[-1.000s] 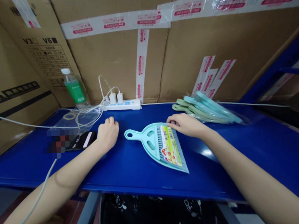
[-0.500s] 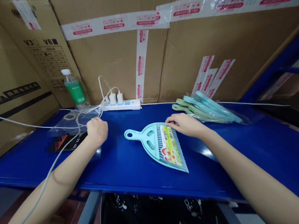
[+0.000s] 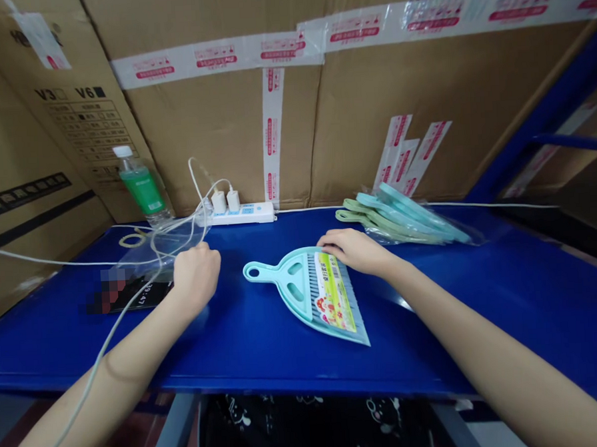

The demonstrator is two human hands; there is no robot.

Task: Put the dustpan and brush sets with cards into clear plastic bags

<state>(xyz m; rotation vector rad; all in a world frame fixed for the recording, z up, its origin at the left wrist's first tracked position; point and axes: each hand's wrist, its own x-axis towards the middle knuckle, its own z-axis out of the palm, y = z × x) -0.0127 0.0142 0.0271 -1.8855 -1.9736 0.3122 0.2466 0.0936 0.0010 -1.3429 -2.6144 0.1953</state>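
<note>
A light blue dustpan [image 3: 293, 292] lies flat on the blue table, its looped handle pointing left. Nested in it is a small brush with grey-blue bristles [image 3: 359, 306], and a yellow and white printed label [image 3: 336, 289] covers part of them. My right hand [image 3: 352, 249] is at the far right corner of the dustpan, thumb and fingers closed on its rim. To the left, my left hand [image 3: 197, 275] is a closed fist beside the phone and clear plastic; whatever it may hold is hidden.
Bagged green and blue dustpans [image 3: 403, 218] lie at the back right. A white power strip [image 3: 250, 213] with chargers, a bottle [image 3: 145, 188], a tape roll [image 3: 132, 240] and a phone [image 3: 145, 293] are at the left. White cable [image 3: 114, 320] crosses my left forearm. Cardboard [image 3: 213, 128] stands behind.
The view has shifted slightly, so most things sit a little further left. My left hand has moved slightly right relative to the phone. My right hand remains at the dustpan's far corner.
</note>
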